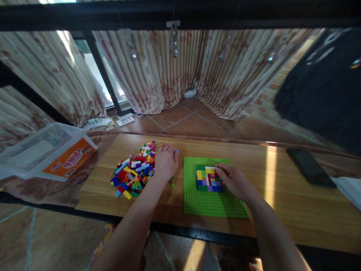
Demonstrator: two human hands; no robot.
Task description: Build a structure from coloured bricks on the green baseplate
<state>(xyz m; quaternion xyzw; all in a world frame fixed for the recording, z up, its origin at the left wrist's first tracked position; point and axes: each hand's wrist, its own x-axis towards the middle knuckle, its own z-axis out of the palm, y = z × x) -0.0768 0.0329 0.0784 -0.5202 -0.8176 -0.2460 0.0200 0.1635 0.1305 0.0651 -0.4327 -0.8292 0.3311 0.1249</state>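
My left hand (166, 162) is at the right edge of a loose pile of building bricks (135, 175) in many colours. A small pale blue brick (176, 151) shows at its thumb, and the fingers are bent and partly hidden. On a green baseplate (197, 205) sits a low, roughly square brick build (208, 180) with green, yellow, white, red, blue and purple bricks. My right hand (232, 178) has its fingers closed together at the build's far right corner, covering that corner. Whether a separate brick is under those fingertips is hidden.
A clear plastic box (50, 150) with an orange label stands left of the wooden board (98, 188). On the right lie a dark phone (310, 167) and some white paper (351, 190). A black bar (180, 17) crosses above, before striped curtains (158, 75).
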